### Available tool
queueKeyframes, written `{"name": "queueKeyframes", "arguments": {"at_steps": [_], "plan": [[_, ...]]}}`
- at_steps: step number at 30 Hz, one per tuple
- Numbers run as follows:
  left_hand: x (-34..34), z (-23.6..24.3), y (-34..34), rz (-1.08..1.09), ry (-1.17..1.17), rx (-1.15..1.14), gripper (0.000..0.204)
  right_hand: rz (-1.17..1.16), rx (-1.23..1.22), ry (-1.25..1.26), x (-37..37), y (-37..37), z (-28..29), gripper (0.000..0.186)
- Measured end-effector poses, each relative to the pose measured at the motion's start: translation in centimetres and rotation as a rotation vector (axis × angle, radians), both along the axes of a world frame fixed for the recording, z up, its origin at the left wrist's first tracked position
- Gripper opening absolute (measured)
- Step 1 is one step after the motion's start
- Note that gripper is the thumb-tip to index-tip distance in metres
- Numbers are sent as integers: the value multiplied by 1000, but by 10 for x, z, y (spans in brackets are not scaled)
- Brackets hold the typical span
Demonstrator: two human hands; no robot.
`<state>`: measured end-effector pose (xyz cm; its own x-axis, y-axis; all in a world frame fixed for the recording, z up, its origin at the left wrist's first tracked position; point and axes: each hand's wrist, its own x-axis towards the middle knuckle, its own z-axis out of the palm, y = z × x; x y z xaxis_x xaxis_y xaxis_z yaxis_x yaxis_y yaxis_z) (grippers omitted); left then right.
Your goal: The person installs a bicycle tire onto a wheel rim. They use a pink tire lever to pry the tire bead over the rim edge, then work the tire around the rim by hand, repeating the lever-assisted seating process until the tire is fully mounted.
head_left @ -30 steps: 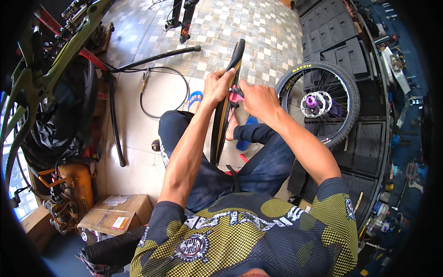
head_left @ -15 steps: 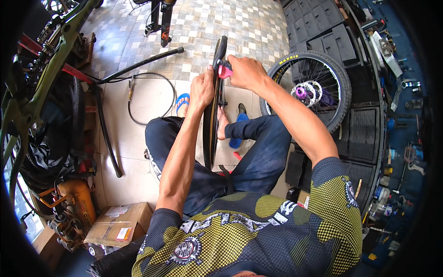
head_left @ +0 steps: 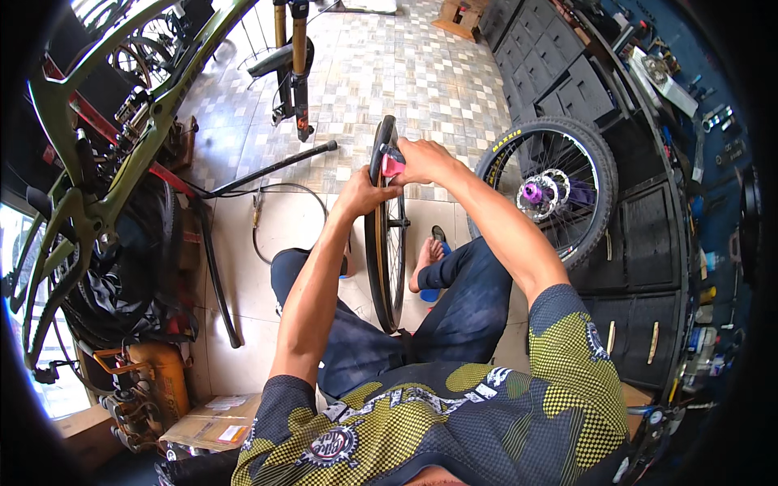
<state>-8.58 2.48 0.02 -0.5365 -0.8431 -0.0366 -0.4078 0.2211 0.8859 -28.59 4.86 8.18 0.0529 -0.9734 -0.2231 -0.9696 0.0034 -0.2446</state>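
A narrow bicycle wheel with a black and tan tyre (head_left: 376, 267) stands upright between my knees, turned nearly edge-on. My left hand (head_left: 365, 193) is closed round the tyre on its upper left side, thumb reaching across it. In my right hand (head_left: 425, 160) is a pink and black hand tool (head_left: 392, 167), pressed against the tyre near the top. My fingers cover part of the tool, so its exact kind is unclear. The two hands are close together, almost touching.
A knobby-tyred wheel with a purple hub (head_left: 532, 193) leans against black drawers (head_left: 640, 215) at right. On the left are a green bike frame (head_left: 154, 134), a stand leg (head_left: 217, 271), a looped hose (head_left: 271, 261), an orange compressor (head_left: 166, 377) and a cardboard box (head_left: 212, 421).
The wheel has turned slightly, showing more spokes. My left hand now sits lower relative to my right, its thumb over the tyre. The whole view has shifted, with more floor visible ahead.
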Motion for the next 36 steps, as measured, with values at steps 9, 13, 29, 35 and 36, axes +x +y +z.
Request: {"name": "queueKeyframes", "arguments": {"at_steps": [9,13,29,35,36], "plan": [[-53,28,10,-67,11,226,38,-500,-164,-828,-129,85,-25,75],[-67,47,14,-159,-19,180,32,-748,-265,-1088,-170,130,-60,71],[53,6,28,-246,124,495,39,-582,-798,-816,-136,97,-102,59],[95,-5,33,-276,-178,343,50,-325,-633,-432,-101,60,-58,72],[92,1,38,-289,-149,335,57,-293,-540,-349,-104,55,-60,74]]}}
